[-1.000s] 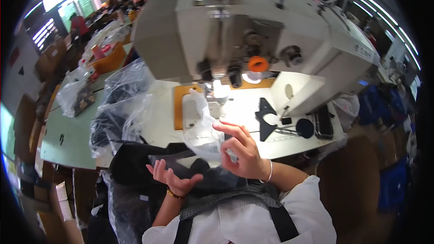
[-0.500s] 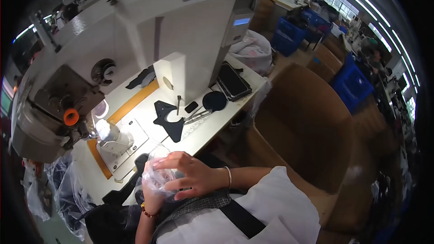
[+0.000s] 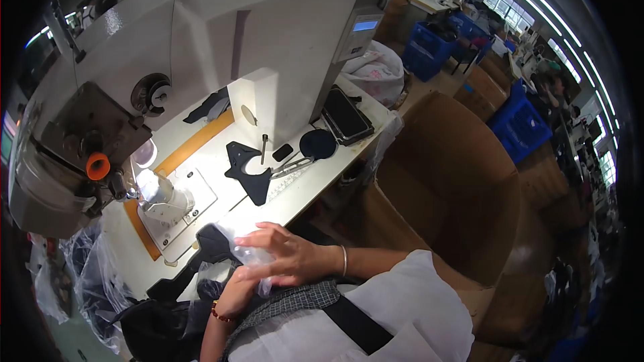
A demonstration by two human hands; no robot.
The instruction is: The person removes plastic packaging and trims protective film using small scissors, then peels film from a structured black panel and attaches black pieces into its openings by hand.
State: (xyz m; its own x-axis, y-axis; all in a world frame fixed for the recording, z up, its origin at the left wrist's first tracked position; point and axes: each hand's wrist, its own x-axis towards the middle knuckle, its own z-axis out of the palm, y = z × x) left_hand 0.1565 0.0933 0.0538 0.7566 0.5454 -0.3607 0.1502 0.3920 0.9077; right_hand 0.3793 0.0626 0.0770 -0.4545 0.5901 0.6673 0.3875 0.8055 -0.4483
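A crumpled clear plastic bag (image 3: 251, 253) is bunched between my hands at the near edge of the sewing table. My right hand (image 3: 292, 255), with a bangle at the wrist, curls its fingers over this plastic. Below it, my left hand (image 3: 236, 291), with a beaded bracelet, meets the right; its fingers are hidden under the right hand and the plastic. Close to the left hand, a black cut piece (image 3: 215, 243) lies along the table edge. Dark material (image 3: 157, 328) hangs beside my lap.
A large sewing machine (image 3: 288, 33) stands over the lit table. On the table lie a black curved piece (image 3: 251, 177), scissors (image 3: 292, 166), a black disc (image 3: 318, 144) and a black tray (image 3: 347, 115). An open cardboard box (image 3: 446, 188) stands right; clear plastic (image 3: 100, 281) hangs left.
The plastic has shifted off my left hand toward the right hand's fingers. My left hand has drawn slightly right, under the right hand. More of the black piece beside them shows.
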